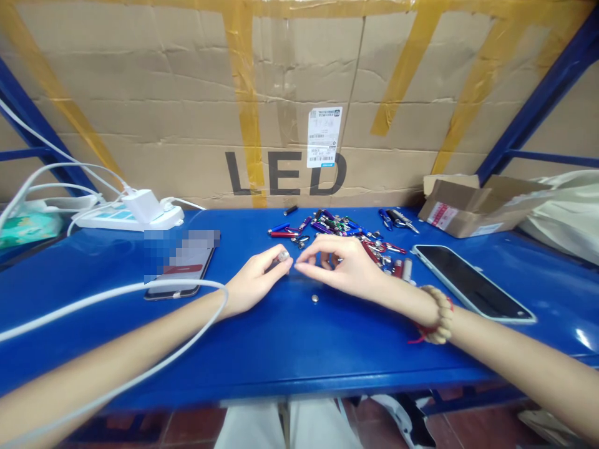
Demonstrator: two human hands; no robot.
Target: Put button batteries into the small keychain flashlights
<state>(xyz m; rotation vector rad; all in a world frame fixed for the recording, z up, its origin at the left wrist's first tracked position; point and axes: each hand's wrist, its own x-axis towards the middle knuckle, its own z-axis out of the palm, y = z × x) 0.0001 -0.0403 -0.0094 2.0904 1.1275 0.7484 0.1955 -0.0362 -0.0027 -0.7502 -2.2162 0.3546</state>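
left hand (255, 280) pinches a silver-tipped piece (282, 256); right hand (349, 268), at its 3 o'clock, pinches something too small to tell. likely joining parts; needs fine alignment.

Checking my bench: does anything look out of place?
One small silver disc lies loose on the blue table between the wrists, apart from the pile; a white cable loops over the left forearm.

Table top (290, 349): blue, smooth, glossy, shows reflections.
Back wall (163, 93): matt brown cardboard, creased, with shiny yellow tape (246, 81).
Small cap (282, 256): bright polished metal.
Button cell (316, 299): bare shiny metal.
Small torches (337, 227): coloured metallic sheen.
Phone (472, 284): glossy dark glass.
Bracelet (442, 318): pale matt beads, wood-like.
Cable (93, 299) and power strip (126, 218): smooth white plastic.
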